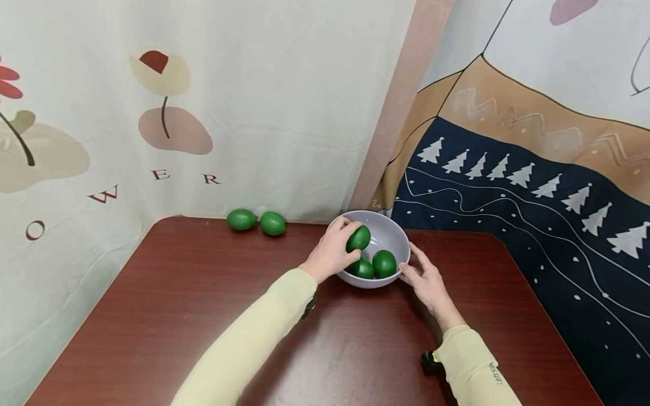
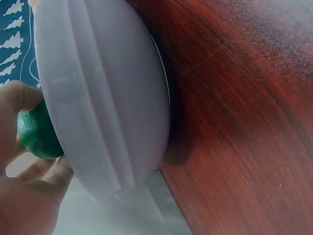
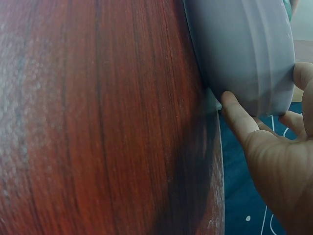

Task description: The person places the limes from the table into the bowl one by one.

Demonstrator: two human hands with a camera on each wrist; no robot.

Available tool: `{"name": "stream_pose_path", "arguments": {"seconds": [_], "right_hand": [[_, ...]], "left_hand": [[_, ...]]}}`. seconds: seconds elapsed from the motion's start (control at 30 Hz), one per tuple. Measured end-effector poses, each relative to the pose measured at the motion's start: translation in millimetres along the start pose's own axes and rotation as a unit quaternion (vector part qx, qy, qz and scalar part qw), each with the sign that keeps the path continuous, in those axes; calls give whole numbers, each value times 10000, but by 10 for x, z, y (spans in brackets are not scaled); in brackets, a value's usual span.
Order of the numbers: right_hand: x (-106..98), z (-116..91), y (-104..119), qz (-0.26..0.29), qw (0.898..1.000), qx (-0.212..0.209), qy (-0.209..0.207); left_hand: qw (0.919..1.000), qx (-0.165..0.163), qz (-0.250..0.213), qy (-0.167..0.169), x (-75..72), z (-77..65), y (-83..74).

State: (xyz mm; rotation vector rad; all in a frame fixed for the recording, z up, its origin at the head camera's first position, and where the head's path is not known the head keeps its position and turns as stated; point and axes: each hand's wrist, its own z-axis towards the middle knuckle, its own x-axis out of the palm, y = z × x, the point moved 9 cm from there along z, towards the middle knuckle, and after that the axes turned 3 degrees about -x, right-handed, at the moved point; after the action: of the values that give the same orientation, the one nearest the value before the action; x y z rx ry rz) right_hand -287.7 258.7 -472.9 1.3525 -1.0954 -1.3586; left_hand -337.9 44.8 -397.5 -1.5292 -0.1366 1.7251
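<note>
At mid-frame my left hand (image 1: 332,249) grips a green lime (image 1: 358,238) over the left part of a lavender bowl (image 1: 369,284), up-frame from two more limes (image 1: 384,263); its long axis I can't tell. My right hand (image 1: 429,285), farther off, holds the bowl's right rim.

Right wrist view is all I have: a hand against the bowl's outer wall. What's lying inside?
Observer: Two green fruits rest in the bowl.

Operator: And the left hand?

Observer: The left hand grips a third green fruit at the bowl's left side.

Operator: Any others outside the bowl?

Observer: Yes, two more fruits sit side by side at the far edge of the table, left of the bowl.
</note>
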Motion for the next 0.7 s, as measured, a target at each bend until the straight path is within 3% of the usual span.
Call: {"name": "stream_pose_path", "arguments": {"seconds": [0.3,0.7], "right_hand": [[-4,23,-14,30,10000,-47,-43],[-5,19,-16,0,10000,17,-15]], "left_hand": [[9992,61,178,357,93,34,-53],[9966,-128,401,711,217,102,-47]]}}
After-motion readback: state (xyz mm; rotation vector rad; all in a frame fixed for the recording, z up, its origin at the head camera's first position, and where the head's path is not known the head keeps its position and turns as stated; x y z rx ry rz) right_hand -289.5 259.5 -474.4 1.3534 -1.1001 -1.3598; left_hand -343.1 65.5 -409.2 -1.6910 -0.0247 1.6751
